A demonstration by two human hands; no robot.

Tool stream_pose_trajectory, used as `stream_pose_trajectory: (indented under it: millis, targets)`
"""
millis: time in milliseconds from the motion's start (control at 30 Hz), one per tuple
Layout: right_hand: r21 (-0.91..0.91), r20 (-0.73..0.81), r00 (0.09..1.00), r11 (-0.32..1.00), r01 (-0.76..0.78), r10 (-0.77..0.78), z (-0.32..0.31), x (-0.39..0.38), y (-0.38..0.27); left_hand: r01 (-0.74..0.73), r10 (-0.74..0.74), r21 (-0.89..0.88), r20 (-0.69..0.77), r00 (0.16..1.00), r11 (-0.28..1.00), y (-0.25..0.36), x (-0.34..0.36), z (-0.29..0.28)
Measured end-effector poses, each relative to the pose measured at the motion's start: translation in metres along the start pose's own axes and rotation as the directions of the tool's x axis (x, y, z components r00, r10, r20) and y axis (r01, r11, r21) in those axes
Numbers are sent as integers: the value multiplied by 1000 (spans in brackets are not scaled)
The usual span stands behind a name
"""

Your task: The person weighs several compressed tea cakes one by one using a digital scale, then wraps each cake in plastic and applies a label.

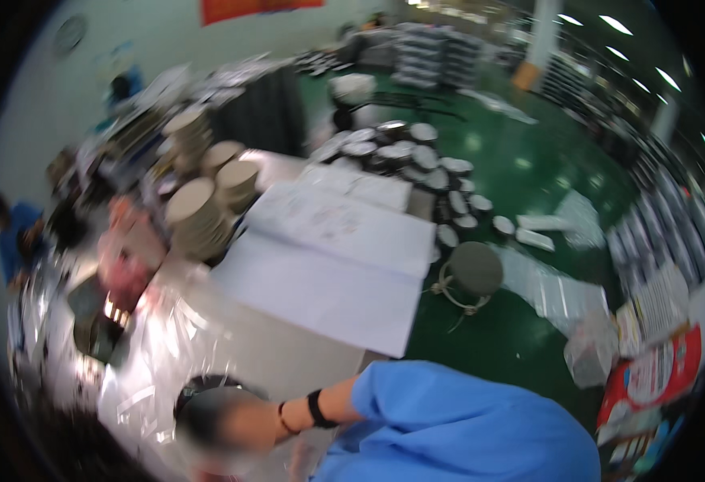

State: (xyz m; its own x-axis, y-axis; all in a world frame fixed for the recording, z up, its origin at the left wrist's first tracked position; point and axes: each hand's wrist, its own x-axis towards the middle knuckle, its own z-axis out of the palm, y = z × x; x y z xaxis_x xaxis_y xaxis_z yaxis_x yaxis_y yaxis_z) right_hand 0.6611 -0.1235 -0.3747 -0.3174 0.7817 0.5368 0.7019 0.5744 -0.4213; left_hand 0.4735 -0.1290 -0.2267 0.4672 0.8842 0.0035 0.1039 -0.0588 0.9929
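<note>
My right arm, in a blue sleeve [465, 418] with a black band [319, 408] at the wrist, reaches left across the lower part of the view. My right hand [248, 426] is badly blurred over a dark, round-edged thing [196, 387], and its fingers cannot be made out. That thing lies on clear, shiny plastic film [159, 345] covering the table. Skin-coloured patches show below my right wrist; whether they belong to my left hand I cannot tell. Beyond the hand, a large white sheet [328, 281] with faint marks is spread over the table.
Stacks of beige round pieces [196, 209] stand left of the sheet. A pink bag [131, 257] is nearer. Right of the table are a grey round-topped stool [475, 269], dark pieces with white round tops [425, 157], and a red bag [650, 373]. A person [19, 233] is far left.
</note>
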Motion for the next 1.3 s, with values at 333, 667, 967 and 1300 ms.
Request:
stream_pose_trajectory:
  millis: [333,667,967,1300]
  targets:
    - [-61,80,989,991,-121,126,-45,7,-34,-41,241,605,-253,937,795,-71,-58,22]
    - [320,-169,793,794,-518,585,-69,-46,53,-160,-53,826,223,973,540,-62,76,53]
    - [-115,127,964,969,-219,233,-127,51,5,-53,-286,833,248,926,551,-64,89,69]
    - [-130,241,964,988,-83,113,-101,16,-3,-628,335,493,558,759,602,-95,-38,-5]
